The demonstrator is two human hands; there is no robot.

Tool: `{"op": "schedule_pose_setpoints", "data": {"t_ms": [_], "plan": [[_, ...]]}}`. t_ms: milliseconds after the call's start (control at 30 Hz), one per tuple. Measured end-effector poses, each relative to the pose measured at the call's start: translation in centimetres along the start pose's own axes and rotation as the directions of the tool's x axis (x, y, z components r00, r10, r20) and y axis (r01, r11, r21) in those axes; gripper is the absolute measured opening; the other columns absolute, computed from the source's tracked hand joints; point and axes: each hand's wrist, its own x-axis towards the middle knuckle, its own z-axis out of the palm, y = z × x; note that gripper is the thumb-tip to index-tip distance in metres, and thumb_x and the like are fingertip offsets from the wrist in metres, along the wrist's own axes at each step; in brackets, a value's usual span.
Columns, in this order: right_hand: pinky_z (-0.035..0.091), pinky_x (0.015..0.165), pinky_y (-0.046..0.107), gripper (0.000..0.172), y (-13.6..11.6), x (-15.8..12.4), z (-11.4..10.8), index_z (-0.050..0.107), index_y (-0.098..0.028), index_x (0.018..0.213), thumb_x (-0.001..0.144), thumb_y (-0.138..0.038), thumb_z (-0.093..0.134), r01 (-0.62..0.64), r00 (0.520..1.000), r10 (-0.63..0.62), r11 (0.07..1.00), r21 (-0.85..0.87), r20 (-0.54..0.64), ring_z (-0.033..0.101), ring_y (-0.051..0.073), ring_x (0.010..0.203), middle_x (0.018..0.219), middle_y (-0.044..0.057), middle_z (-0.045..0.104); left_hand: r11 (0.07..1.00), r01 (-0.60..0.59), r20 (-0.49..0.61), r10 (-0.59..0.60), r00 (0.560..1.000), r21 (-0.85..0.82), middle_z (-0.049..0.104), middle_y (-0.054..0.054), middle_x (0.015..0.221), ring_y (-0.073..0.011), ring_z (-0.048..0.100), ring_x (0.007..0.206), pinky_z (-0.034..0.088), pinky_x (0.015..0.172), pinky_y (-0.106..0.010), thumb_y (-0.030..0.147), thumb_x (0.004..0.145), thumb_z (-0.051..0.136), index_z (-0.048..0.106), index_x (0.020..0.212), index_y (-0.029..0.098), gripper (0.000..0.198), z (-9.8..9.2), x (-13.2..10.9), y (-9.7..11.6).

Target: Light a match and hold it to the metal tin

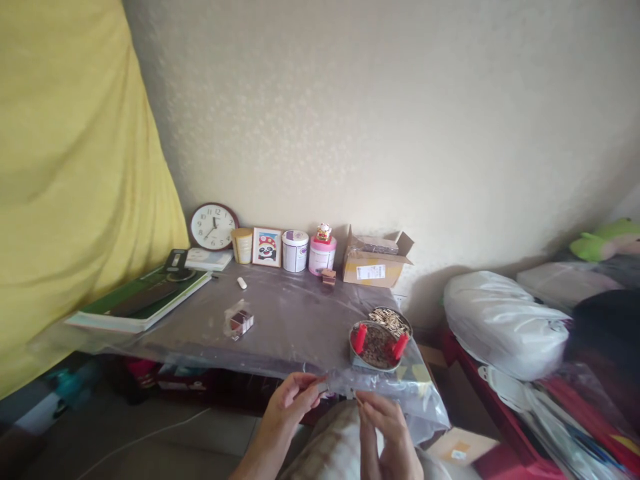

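My left hand, at the table's front edge, pinches a small matchbox between thumb and fingers. Just to its right, my right hand is closed on a thin matchstick, whose tip points toward the box; the two hands are apart. Beyond my right hand stands a round tin of dark grains with two upright red candles in it. Behind that tin, a second round container holds many matchsticks. A pack of small boxes in torn clear wrap lies left of centre on the table.
Clear plastic covers the table. Along the wall stand a clock, a framed panda picture, canisters and an open cardboard box. A large green book lies left. Stuffed white bags sit right.
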Motion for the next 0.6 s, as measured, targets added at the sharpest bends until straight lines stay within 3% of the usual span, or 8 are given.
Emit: {"op": "schedule_pose_setpoints", "data": {"t_ms": [67,133,267,600], "plan": [[0.057,0.07,0.028,0.021,0.6,-0.6,0.5,0.061,-0.024,0.101,0.085,-0.011,0.057,0.045,0.994,-0.044,0.999,-0.007,0.096,0.071,0.018,0.083,0.091,0.007,0.074,1.0,-0.002,0.013,0.002,1.0,-0.006,0.076,-0.004,0.086,-0.0195,0.065,0.083,0.047,0.081,-0.034,0.036,0.071,0.076,0.071,0.083,0.02,0.021,0.4,-0.1,0.3],[0.057,0.073,0.026,0.016,2.2,-1.4,1.2,0.064,-0.022,0.099,0.089,-0.015,0.053,-0.003,0.973,0.026,0.995,-0.097,0.231,0.071,0.016,0.082,0.092,0.007,0.074,1.0,-0.005,0.02,0.004,1.0,0.001,0.077,-0.005,0.087,-0.0205,0.065,0.085,0.047,0.083,-0.035,0.038,0.07,0.075,0.071,0.084,0.02,0.023,0.7,-0.4,0.8],[0.056,0.073,0.024,0.015,5.0,-1.9,1.6,0.065,-0.02,0.092,0.092,-0.028,0.053,-0.256,0.965,0.261,0.953,-0.161,0.009,0.071,0.016,0.078,0.086,0.005,0.073,1.0,0.003,0.004,-0.003,1.0,0.03,0.078,-0.009,0.093,-0.024,0.066,0.091,0.046,0.086,-0.037,0.043,0.067,0.077,0.071,0.084,0.018,0.03,0.5,-0.9,1.5],[0.052,0.078,0.032,0.018,4.2,0.3,0.4,0.067,-0.019,0.082,0.083,-0.036,0.065,-0.55,0.825,0.561,0.825,0.126,-0.069,0.063,0.019,0.085,0.091,0.005,0.067,0.998,0.048,-0.058,-0.05,0.997,-0.028,0.079,-0.008,0.087,-0.0211,0.068,0.084,0.047,0.082,-0.034,0.042,0.06,0.082,0.07,0.08,0.018,0.033,-1.1,-0.3,0.7]]}}
